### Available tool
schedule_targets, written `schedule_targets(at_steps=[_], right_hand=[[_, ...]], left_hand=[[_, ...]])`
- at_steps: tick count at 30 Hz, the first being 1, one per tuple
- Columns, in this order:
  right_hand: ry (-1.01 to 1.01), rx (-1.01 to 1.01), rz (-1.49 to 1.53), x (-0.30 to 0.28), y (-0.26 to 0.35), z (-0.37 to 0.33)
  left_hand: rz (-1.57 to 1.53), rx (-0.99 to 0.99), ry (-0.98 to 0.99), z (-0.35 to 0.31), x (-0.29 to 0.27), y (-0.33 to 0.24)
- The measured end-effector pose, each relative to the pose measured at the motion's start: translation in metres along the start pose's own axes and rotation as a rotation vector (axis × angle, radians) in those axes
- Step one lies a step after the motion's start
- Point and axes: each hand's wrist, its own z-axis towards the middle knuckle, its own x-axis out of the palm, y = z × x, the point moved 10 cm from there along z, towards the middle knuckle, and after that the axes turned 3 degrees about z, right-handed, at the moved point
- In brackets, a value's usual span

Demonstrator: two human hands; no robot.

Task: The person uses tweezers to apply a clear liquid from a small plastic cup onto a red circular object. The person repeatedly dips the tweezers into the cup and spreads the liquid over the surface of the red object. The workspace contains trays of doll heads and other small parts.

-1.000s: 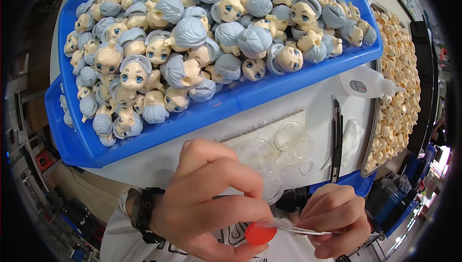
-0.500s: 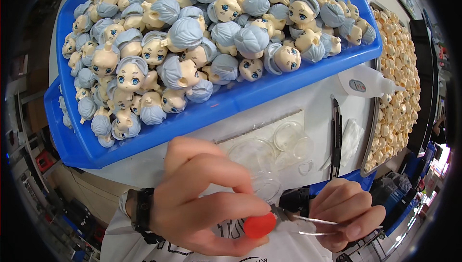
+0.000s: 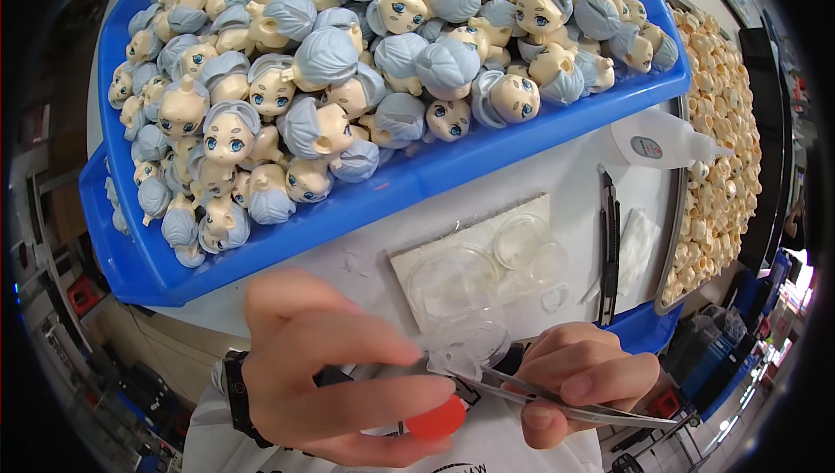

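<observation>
Between the thumb and fingers of my left hand (image 3: 326,377) is a small, smooth, bright red rounded piece (image 3: 437,419); its kind I cannot make out. My right hand (image 3: 583,377) grips metal tweezers (image 3: 600,410), whose tips point left toward my left fingers. A whitish, see-through piece (image 3: 457,362) shows at the tips, but whether they pinch it is unclear. Just beyond my hands lies a pale square slab (image 3: 409,263) with clear round shallow dishes (image 3: 452,277) on it.
A blue bin (image 3: 417,179) full of doll heads (image 3: 326,57) with light-blue hair spans the far side. At right stand a white squeeze bottle (image 3: 657,138), a black craft knife (image 3: 609,247), a folded white tissue (image 3: 637,247) and a metal tray (image 3: 674,256) of small beige parts (image 3: 718,143).
My left hand has shifted left with the red piece. The tweezers in my right hand have tilted, with their tips moving up and left. The view has shifted slightly.
</observation>
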Motion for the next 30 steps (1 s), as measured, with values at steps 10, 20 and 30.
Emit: schedule_targets(at_steps=[10,20,30], right_hand=[[-0.197,0.014,0.0,-0.017,-0.004,-0.014],[-0.166,0.019,0.013,-0.016,-0.006,-0.013],[-0.022,0.026,0.003,-0.011,-0.006,-0.009]], left_hand=[[-0.033,0.119,-0.097,0.0,0.004,-0.017],[0.018,0.011,-0.253,0.003,-0.009,-0.017],[0.075,0.13,-0.054,0.005,0.007,-0.019]])
